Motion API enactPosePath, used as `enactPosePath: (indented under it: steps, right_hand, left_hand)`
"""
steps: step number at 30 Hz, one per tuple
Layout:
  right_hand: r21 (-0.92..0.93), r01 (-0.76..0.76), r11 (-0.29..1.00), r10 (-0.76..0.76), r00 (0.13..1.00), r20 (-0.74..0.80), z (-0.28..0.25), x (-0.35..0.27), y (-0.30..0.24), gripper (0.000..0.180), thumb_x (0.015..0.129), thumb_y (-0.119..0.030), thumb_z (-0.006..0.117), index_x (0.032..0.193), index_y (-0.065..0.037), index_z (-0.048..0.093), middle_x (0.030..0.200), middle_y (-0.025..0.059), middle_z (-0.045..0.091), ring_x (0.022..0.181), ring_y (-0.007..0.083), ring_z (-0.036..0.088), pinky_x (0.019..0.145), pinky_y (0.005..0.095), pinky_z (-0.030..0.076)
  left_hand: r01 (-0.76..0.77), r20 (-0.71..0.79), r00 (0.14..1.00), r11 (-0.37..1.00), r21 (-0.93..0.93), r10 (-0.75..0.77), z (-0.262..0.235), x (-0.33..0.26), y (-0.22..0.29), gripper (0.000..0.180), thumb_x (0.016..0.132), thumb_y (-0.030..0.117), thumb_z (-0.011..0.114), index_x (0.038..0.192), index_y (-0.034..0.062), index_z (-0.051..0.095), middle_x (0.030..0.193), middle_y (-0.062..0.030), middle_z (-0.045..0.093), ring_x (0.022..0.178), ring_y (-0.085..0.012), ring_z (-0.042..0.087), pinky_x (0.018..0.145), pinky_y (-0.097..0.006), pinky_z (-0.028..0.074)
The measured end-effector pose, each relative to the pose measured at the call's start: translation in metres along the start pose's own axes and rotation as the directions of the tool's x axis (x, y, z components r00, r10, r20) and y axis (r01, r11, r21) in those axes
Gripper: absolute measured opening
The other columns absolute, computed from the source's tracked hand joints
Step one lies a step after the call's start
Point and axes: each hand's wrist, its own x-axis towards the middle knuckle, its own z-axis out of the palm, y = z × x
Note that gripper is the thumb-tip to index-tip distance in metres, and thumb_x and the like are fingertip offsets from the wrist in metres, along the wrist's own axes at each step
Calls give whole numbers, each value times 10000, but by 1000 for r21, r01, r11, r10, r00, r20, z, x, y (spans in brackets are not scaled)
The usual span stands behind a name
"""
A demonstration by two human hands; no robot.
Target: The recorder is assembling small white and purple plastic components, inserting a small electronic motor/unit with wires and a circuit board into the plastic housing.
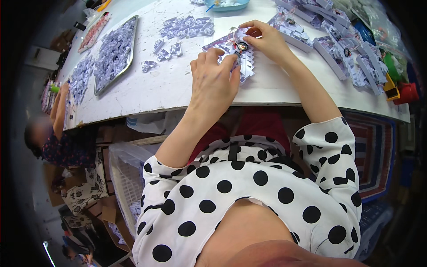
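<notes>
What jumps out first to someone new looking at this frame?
Both hands meet at the middle of the white table: the left hand and right hand pinch a pale lilac plastic part carrying a small round black piece and thin wires. Rows of similar lilac parts crowd the table's right side, and a metal tray heaped with more lies at far left. A black-dotted white blouse fills the foreground.
</notes>
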Motion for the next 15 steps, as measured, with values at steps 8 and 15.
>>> enactPosePath:
  steps: [8, 15]
  right_hand:
    - [-12, 89, 996, -90, 996, -2, 7, -2, -1, 304, 931, -103, 690, 1234, -101, 692, 1043, 75, 736, 908, 147, 703, 808, 300, 569]
    - [-82, 272, 959, -281, 950, -135, 5, -9, -8, 273, 908, -62, 647, 1177, -64, 695, 1058, 111, 694, 895, 227, 717, 803, 341, 588]
  left_hand:
    - [-21, -39, 999, 997, -78, 18, 1, -4, -7, 396, 893, 173, 760, 1260, 59, 663, 1133, -145, 629, 1041, -297, 590, 934, -411, 450]
    - [167, -279, 923, 928, -332, -266, -19, -5, -61, 270, 989, 91, 659, 1248, 15, 663, 1137, -109, 697, 995, -168, 647, 899, -306, 509]
